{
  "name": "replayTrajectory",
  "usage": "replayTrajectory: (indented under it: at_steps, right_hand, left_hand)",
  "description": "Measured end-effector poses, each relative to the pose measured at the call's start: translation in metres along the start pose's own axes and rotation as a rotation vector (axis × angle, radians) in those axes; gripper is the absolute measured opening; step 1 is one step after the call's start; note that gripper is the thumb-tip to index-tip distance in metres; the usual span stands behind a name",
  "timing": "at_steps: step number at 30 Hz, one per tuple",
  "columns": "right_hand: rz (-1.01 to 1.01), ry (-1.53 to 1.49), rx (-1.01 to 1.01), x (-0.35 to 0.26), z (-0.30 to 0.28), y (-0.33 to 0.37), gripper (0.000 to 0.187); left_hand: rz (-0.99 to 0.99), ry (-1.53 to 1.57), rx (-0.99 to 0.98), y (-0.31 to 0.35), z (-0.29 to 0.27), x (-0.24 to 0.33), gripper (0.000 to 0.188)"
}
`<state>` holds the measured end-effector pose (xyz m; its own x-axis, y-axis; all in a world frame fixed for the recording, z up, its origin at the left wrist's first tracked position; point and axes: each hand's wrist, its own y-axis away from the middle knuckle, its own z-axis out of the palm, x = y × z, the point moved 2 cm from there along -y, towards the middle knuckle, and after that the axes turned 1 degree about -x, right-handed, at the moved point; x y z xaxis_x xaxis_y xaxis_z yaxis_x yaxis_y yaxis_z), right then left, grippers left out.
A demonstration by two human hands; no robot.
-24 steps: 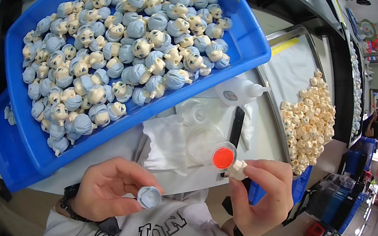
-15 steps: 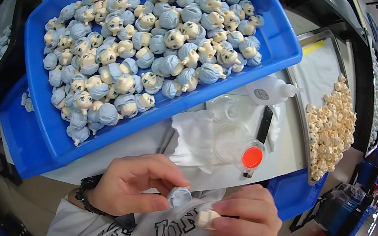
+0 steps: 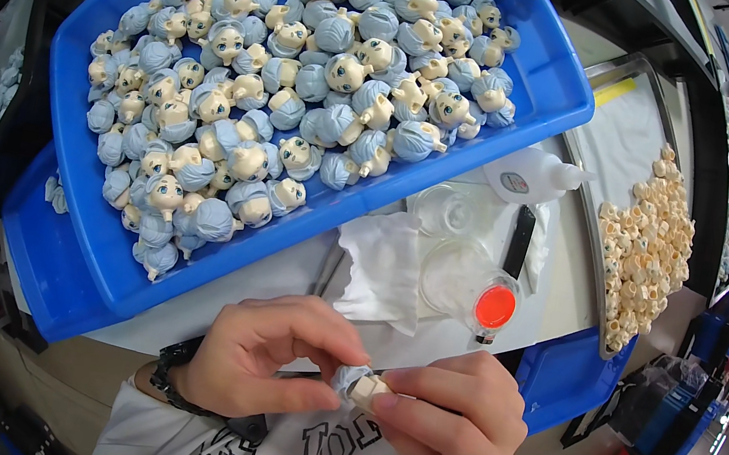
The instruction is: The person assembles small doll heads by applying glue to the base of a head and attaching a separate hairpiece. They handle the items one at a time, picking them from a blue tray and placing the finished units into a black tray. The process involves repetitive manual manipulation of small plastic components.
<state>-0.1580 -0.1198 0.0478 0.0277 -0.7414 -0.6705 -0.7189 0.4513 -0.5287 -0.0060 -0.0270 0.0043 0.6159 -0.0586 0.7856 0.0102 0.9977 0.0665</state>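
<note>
My left hand point(image 3: 278, 359) pinches a pale blue doll hair piece point(image 3: 346, 378) between thumb and fingertips, low in front of my shirt. Against its right side sits a small cream doll face piece point(image 3: 369, 391), which my right hand point(image 3: 453, 414) grips between thumb and fingers. The two pieces touch; fingertips partly cover both, so how far they fit into each other cannot be seen. Beyond my hands, a large blue bin point(image 3: 286, 231) holds many doll heads point(image 3: 297, 155) with pale blue hair and cream faces.
A metal tray point(image 3: 597, 210) at the right carries a heap of cream pieces point(image 3: 643, 252). Between bin and tray are a white squeeze bottle point(image 3: 534, 177), clear jars point(image 3: 453, 277), a red round lid point(image 3: 495, 306), a black bar point(image 3: 519, 240) and a white cloth point(image 3: 379, 269). Another blue bin point(image 3: 567, 375) sits below.
My right hand has moved left and brought the cream face piece against the blue hair piece; before, they were apart. The left hand stays nearly in place.
</note>
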Motion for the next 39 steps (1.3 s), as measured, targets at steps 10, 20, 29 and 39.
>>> replayTrajectory:
  at_steps: [10,20,29,39]
  right_hand:
    - [-0.037,0.07,-0.096,-0.001,0.001,0.003,0.034]
    - [0.02,0.144,-0.046,-0.014,0.017,0.009,0.037]
    - [-0.121,0.064,0.019,-0.016,0.012,0.023,0.035]
    - [0.031,0.127,-0.226,-0.022,-0.003,0.019,0.064]
  left_hand:
    - [-0.035,-0.051,-0.021,0.001,0.001,0.002,0.033]
    - [-0.103,0.039,-0.111,0.011,0.005,0.0,0.048]
    - [-0.236,-0.059,-0.329,0.001,0.01,0.005,0.046]
    - [-0.337,-0.14,-0.513,-0.002,0.015,0.002,0.022]
